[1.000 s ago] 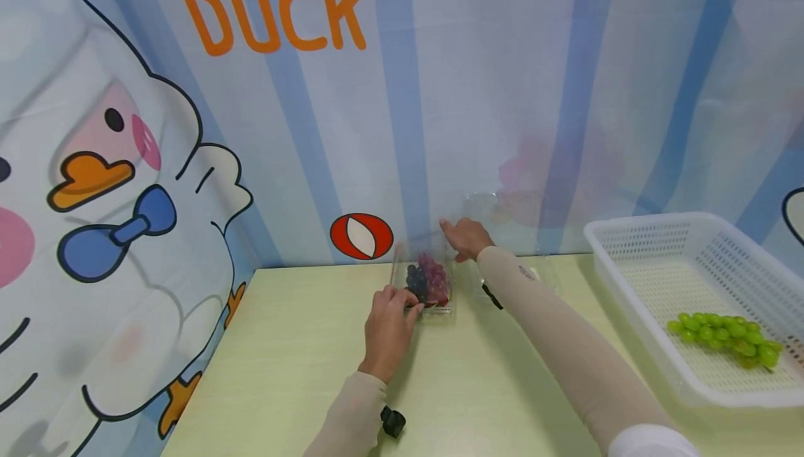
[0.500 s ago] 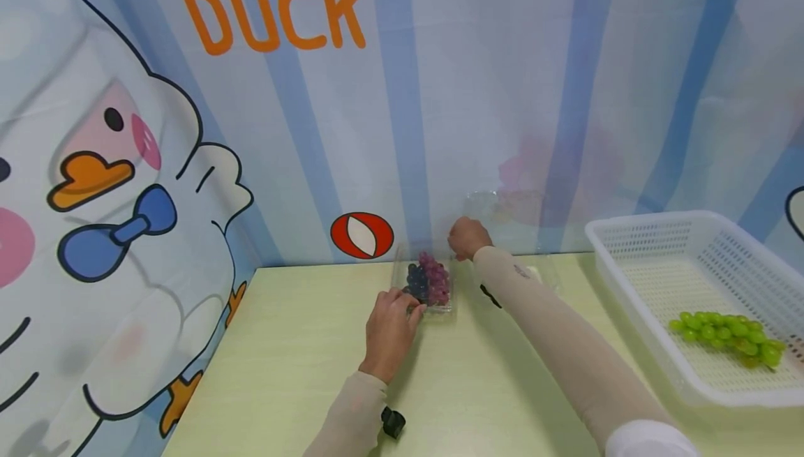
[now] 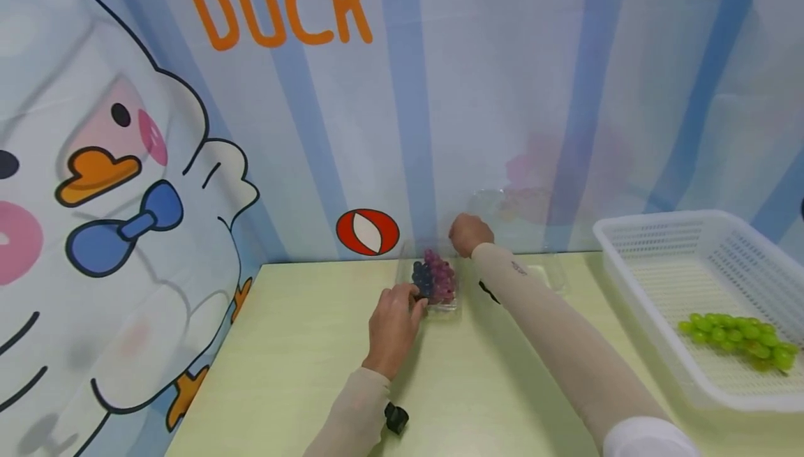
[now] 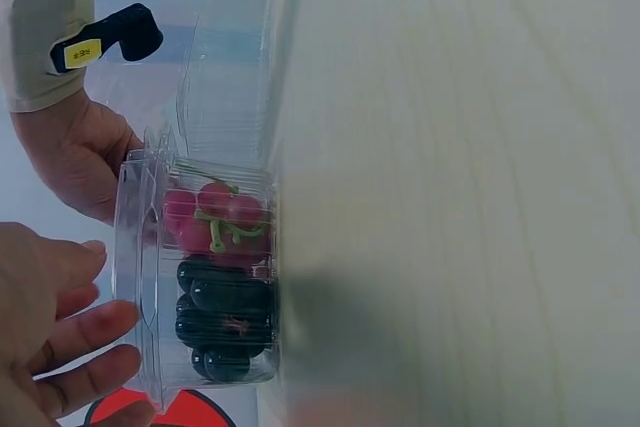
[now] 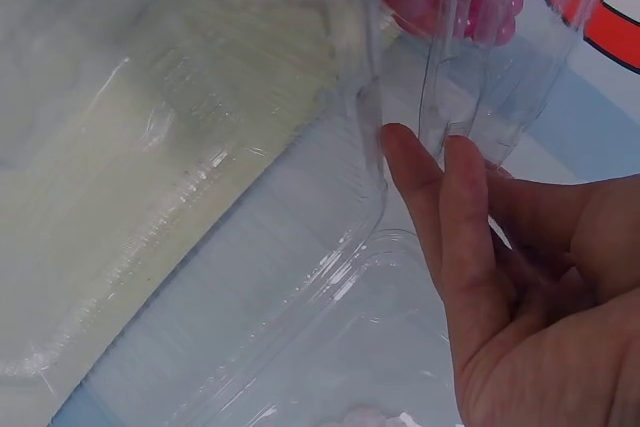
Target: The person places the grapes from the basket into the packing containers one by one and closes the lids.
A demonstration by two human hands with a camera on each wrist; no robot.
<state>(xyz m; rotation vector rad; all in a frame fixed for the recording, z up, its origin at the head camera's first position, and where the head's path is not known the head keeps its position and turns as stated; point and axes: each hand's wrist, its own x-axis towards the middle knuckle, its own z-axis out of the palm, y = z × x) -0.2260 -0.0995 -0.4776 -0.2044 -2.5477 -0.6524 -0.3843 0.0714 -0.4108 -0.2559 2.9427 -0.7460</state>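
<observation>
A clear plastic clamshell box (image 4: 125, 277) sits at the back of the table, its lid down over dark grapes (image 4: 225, 317) and pinkish-red grapes (image 4: 218, 217). My left hand (image 3: 391, 331) is at the box's front-left corner; its fingers, spread and only slightly bent, rest against the lid edge. At the far right corner, my right hand (image 3: 471, 235) pinches the rim, with two longer fingers (image 5: 465, 237) reaching down beside it. Green stems lie on the red grapes in the left wrist view.
Just right of the box stands a second clear clamshell (image 5: 340, 197), its lid raised against the curtain, partly behind my right forearm. A white perforated basket (image 3: 647, 331) at the right holds a bunch of green grapes (image 3: 741, 338). A printed duck curtain (image 3: 301, 129) borders the table's back.
My right hand's raised finger has bent down and the hand has settled at the box's far right corner. My left hand has barely moved. The head view has shifted slightly.
</observation>
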